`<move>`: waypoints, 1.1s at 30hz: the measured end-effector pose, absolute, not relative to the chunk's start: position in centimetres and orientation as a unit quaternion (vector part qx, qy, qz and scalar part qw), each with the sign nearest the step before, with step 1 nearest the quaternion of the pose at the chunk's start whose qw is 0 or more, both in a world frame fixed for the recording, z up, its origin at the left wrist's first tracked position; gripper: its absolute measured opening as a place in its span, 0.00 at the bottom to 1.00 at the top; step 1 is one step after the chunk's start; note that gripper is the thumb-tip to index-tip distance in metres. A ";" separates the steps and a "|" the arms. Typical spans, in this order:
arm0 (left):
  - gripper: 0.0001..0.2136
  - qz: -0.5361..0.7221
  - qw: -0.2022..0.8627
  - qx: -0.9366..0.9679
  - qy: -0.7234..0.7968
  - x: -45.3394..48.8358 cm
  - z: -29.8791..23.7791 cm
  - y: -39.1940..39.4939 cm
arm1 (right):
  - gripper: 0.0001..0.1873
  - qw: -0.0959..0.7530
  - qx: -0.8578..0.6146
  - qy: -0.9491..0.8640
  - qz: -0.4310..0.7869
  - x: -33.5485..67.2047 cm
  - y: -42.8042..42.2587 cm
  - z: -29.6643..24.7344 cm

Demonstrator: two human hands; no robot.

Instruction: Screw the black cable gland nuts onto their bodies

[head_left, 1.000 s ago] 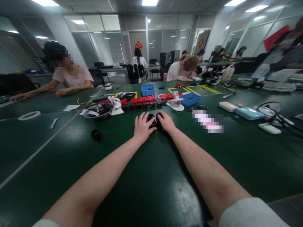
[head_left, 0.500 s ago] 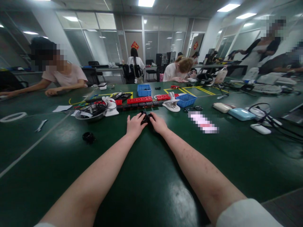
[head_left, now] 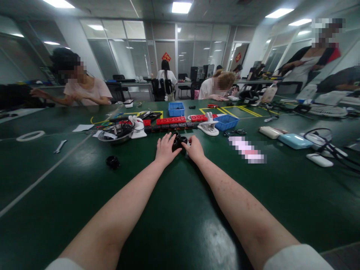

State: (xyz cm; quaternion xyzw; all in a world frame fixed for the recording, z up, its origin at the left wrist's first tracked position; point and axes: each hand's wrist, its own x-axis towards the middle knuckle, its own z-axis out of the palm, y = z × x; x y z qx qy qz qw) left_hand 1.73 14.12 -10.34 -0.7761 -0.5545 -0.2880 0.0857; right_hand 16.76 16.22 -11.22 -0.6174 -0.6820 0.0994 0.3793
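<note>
A cluster of small black round pieces (head_left: 177, 141) is held low over or on the tabletop (head_left: 157, 217), between the two hands; which, cannot be told. The left hand (head_left: 165, 149) is set against its near left side, fingers spread and thumb reaching across below. By the right hand (head_left: 196, 149) the right side is met, with fingers bent and thumb brought close. Whether either set of fingers is firmly closed on a piece cannot be told, as the contact is partly hidden. For good handling, the pieces are probably best steadied by the left fingers while only light pressure is applied by the right, and the rims are best kept in sight.

To the left, another black piece (head_left: 112, 162) is left apart, with a wrench (head_left: 60, 146) farther out. Beyond the hands, red power strips (head_left: 170, 120), a white clip stand (head_left: 208, 129) and a blue bin (head_left: 176, 112) are set out on the green, glossy surface. Farther back, people are seated in an office enclosed by glass partitions (head_left: 125, 56) and lit by ceiling panels (head_left: 181, 7).
</note>
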 end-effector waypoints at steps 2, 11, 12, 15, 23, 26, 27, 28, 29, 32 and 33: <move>0.27 -0.295 0.082 -0.772 -0.558 1.8 -10.4 14.1 | 0.12 0.368 -0.617 -0.689 0.094 16.8 16.3 -11.2; 0.28 -0.320 0.060 -0.746 -0.581 1.6 -10.8 14.5 | 0.11 0.353 -0.621 -0.697 0.065 16.8 16.3 -11.4; 0.28 -0.323 0.059 -0.744 -0.582 1.5 -10.8 14.5 | 0.15 0.356 -0.617 -0.700 0.058 16.8 16.2 -11.3; 0.28 -0.335 0.058 -0.739 -0.582 1.4 -10.8 14.5 | 0.28 0.358 -0.591 -0.722 0.032 16.6 15.8 -11.0; 0.25 -0.355 0.090 -0.754 -0.545 1.4 -8.6 11.9 | 0.26 0.313 -0.537 -0.783 -0.017 16.7 14.9 -10.6; 0.23 -0.350 0.112 -0.762 -0.533 -0.1 -6.4 10.1 | 0.27 0.310 -0.540 -0.782 -0.022 16.9 15.1 -10.7; 0.23 -0.341 0.135 -0.767 -0.527 -0.9 -5.7 9.5 | 0.28 0.310 -0.538 -0.784 -0.021 16.9 15.2 -10.8; 0.22 -0.330 0.158 -0.769 -0.524 -2.1 -4.9 8.8 | 0.28 0.310 -0.535 -0.786 -0.019 16.9 15.3 -10.9; 0.21 -0.318 0.181 -0.769 -0.524 -3.4 -4.3 8.2 | 0.28 0.311 -0.532 -0.788 -0.017 16.9 15.3 -10.9; 0.20 -0.293 0.224 -0.740 -0.562 -8.4 -3.6 6.5 | 0.30 0.324 -0.527 -0.785 -0.006 16.9 15.5 -11.0; 0.22 -0.294 0.225 -0.718 -0.590 -10.2 -3.7 6.0 | 0.31 0.334 -0.529 -0.780 -0.003 17.0 15.5 -11.0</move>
